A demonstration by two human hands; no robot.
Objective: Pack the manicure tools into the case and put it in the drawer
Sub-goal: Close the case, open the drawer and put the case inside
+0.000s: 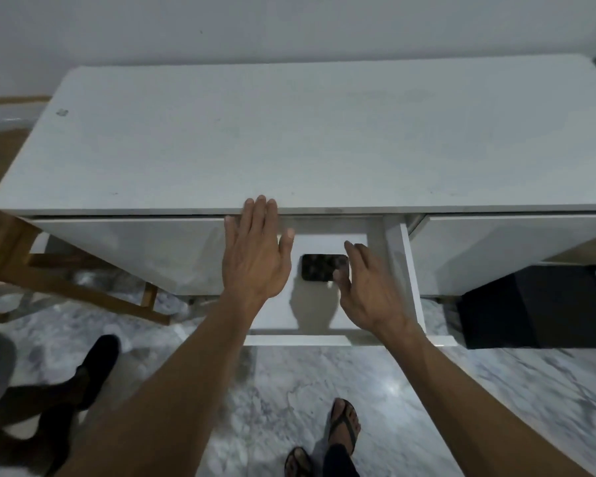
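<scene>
While one case [324,267] lies in one drawer [401,270], left hand [253,251] and right hand [365,287] hover with fingers spread.

Dim, flat indoor light, greyish overall. Soft shadow under the right hand [369,290] on the drawer [319,315] bottom. Bright glare spot on the marble floor [389,390]. Slight motion blur throughout; wide-angle bending along the tabletop [289,139] edges.

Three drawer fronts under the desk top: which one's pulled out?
The middle drawer, holding the black case. The left drawer and right drawer sit closed.
</scene>
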